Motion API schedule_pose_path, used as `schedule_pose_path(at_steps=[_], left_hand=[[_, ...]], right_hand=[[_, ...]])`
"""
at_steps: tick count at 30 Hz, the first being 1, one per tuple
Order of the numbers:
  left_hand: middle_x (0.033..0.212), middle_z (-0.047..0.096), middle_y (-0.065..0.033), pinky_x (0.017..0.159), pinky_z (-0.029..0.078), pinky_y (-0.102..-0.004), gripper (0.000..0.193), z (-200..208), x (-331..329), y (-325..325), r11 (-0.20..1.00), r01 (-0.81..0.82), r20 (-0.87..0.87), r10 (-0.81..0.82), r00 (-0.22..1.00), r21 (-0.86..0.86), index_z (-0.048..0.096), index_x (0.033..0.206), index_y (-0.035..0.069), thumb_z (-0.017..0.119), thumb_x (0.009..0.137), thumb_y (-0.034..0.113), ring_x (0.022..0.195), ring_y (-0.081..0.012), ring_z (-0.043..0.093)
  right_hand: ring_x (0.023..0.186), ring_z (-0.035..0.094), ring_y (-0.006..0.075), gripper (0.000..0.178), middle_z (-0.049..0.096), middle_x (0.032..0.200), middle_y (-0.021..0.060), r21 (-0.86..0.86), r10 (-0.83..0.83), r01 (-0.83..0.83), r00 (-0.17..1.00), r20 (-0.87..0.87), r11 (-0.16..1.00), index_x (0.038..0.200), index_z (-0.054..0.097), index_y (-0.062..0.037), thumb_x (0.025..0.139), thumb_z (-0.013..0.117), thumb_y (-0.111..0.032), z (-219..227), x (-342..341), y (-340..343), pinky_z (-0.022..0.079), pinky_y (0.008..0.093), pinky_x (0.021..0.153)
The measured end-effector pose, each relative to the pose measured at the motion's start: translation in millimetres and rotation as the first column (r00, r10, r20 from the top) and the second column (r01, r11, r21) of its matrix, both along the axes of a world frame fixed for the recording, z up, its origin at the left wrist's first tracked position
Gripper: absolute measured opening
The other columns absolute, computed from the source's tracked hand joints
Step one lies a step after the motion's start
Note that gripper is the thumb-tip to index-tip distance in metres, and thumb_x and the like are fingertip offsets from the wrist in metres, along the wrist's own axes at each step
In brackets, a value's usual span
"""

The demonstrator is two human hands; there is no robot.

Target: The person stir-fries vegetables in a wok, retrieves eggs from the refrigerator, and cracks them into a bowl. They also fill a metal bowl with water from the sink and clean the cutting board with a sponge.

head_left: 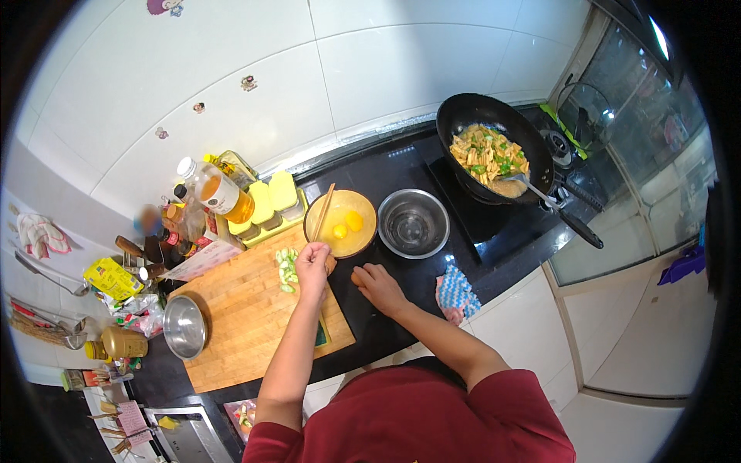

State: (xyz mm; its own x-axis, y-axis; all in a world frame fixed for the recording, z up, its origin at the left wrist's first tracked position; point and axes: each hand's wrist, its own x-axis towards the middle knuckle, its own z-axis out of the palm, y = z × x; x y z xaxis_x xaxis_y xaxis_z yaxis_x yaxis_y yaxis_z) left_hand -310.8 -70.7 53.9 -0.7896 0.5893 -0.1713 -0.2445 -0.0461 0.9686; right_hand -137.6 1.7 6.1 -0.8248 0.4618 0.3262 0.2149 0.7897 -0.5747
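Observation:
A yellow-toned bowl [367, 241] holds raw eggs with bright yolks [354, 221], and a pair of chopsticks [325, 207] leans inside against its far rim. At the bowl's near rim is my left hand [312, 272], its fingers pinched together. Beside its palm shows a brown rounded piece [331, 265], like eggshell; whether the hand grips it is hard to see. My right hand [378, 288] is curled low over the black counter, just right of the cutting board [231, 309]; its fingertips hide what they hold, if anything. Sliced green onion [286, 270] lies on the board near my left hand.
A metal bowl [414, 224] stands right of the eggs. Farther right, a black wok [494, 116] holds cooked food and a spatula [559, 210]. A checked cloth [457, 293] hangs at the counter edge. Seasoning boxes [274, 201], an oil bottle [220, 193] and another metal bowl [185, 327] stand left.

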Motion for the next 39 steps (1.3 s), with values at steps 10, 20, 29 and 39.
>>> schedule_pose_path(at_steps=[10,20,29,39], left_hand=[[0.082,0.063,-0.0024,0.066,0.049,-0.0238,0.009,5,-3,1,0.998,0.056,-0.018,-0.056,0.998,-0.004,0.063,0.089,0.004,0.06,0.094,0.011,0.073,-0.0091,0.058],[0.081,0.063,-0.0024,0.062,0.05,-0.0234,0.009,-2,-21,8,0.991,0.125,-0.058,-0.127,0.99,-0.035,0.064,0.099,0.002,0.061,0.092,0.007,0.069,-0.0088,0.059],[0.089,0.063,0.0022,0.06,0.04,-0.0202,0.049,50,-48,33,0.858,0.471,-0.447,-0.51,0.734,-0.205,0.059,0.131,0.005,0.062,0.083,-0.003,0.066,-0.0032,0.049],[0.106,0.07,-0.0101,0.089,0.049,-0.0295,0.043,70,-56,47,0.865,0.408,-0.606,-0.496,0.621,-0.291,0.064,0.12,0.002,0.067,0.077,0.002,0.099,-0.0166,0.065]], right_hand=[[0.101,0.056,0.032,0.052,0.055,0.109,0.0132,0.002,-0.036,0.036,0.998,0.05,0.999,0.121,0.054,-0.0073,0.073,0.073,-0.006,-1,13,6,0.051,0.039,0.084],[0.099,0.062,0.0295,0.047,0.063,0.11,0.0146,-0.359,-0.159,0.086,0.971,-0.179,0.929,0.122,0.057,-0.0019,0.079,0.074,-0.01,44,-17,20,0.05,0.0358,0.087],[0.086,0.064,0.0129,0.037,0.066,0.1,0.0071,-0.945,0.117,-0.234,0.97,-0.212,0.228,0.118,0.063,-0.0018,0.089,0.067,-0.024,93,-83,108,0.053,0.0265,0.076],[0.087,0.066,0.0142,0.036,0.066,0.104,0.0081,-0.947,0.208,-0.221,0.963,-0.174,0.234,0.119,0.058,-0.0015,0.088,0.069,-0.015,96,-94,130,0.056,0.0263,0.072]])
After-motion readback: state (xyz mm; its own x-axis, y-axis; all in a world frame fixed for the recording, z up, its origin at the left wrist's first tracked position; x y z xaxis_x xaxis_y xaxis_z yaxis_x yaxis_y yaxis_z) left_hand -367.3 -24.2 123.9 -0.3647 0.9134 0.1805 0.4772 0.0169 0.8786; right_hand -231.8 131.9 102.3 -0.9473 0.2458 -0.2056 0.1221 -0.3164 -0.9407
